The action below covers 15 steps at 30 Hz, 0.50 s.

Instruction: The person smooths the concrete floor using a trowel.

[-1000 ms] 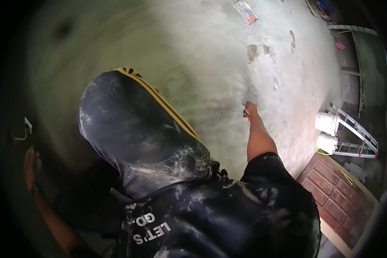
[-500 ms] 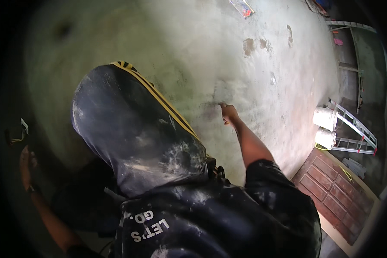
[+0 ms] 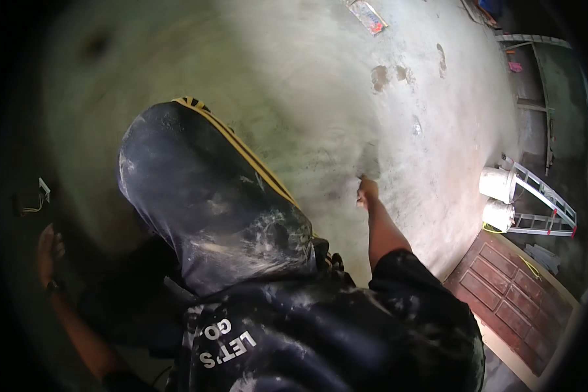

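Observation:
My right hand [image 3: 367, 191] is closed at the end of my outstretched arm, against the pale grey plastered surface [image 3: 294, 85]. What looks like a putty knife [image 3: 369, 157] juts from it, its flat blade blending into the plaster; the grip is hidden in my fingers. At the dark far left, my left hand [image 3: 49, 250] has its fingers stretched out and holds nothing that I can see. Close above it, a small white fitting [image 3: 44, 188] hangs with thin yellowish wires. Between my arms, my bent leg in dust-smeared dark trousers [image 3: 196, 176] hides part of the surface.
Two white buckets [image 3: 498, 184] stand at the right beside a metal ladder [image 3: 549, 196]. Below them is a brown panelled door [image 3: 509, 294]. Brown patches [image 3: 379, 78] mark the plaster, and a red-and-white piece [image 3: 367, 16] lies at the top.
My right hand has moved right and slightly down over the plaster, with the blade still in it. My left hand has shifted slightly; the whole view has also shifted a little.

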Each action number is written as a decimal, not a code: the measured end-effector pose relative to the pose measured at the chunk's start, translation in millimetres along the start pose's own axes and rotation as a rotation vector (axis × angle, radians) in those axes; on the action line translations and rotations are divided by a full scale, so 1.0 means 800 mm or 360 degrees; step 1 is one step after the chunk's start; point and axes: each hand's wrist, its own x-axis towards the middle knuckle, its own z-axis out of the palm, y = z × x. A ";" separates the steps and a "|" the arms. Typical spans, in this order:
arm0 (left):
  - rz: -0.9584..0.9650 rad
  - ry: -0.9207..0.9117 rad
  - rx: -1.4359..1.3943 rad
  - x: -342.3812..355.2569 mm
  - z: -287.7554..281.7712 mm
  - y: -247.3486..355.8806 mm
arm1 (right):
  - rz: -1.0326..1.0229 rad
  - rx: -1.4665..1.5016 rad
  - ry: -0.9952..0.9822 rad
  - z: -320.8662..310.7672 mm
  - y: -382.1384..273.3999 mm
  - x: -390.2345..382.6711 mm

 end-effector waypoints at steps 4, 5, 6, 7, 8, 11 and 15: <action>0.0104 -0.0026 -0.0137 -0.001 0.006 0.006 | -0.0559 0.0144 -0.0129 0.042 -0.008 -0.007; 0.0093 -0.0016 -0.0056 -0.001 0.007 0.009 | -0.0477 -0.0019 -0.0321 0.040 -0.013 -0.010; 0.0110 -0.0012 0.0023 -0.001 0.008 0.011 | -0.0325 -0.0176 -0.0644 0.044 -0.018 -0.016; 0.0021 0.0024 0.0110 -0.002 0.008 0.014 | -0.0328 -0.0263 -0.0557 0.031 -0.024 -0.016; 0.0074 -0.0076 0.0121 -0.002 0.009 0.016 | -0.0441 -0.0241 -0.0697 0.023 -0.026 -0.017; 0.0047 -0.0017 0.0032 -0.009 0.013 0.015 | -0.0190 -0.0010 -0.0138 -0.007 -0.027 -0.003; 0.0201 0.0071 -0.0032 -0.004 0.016 0.008 | -0.0290 0.0266 -0.0192 0.010 -0.008 0.019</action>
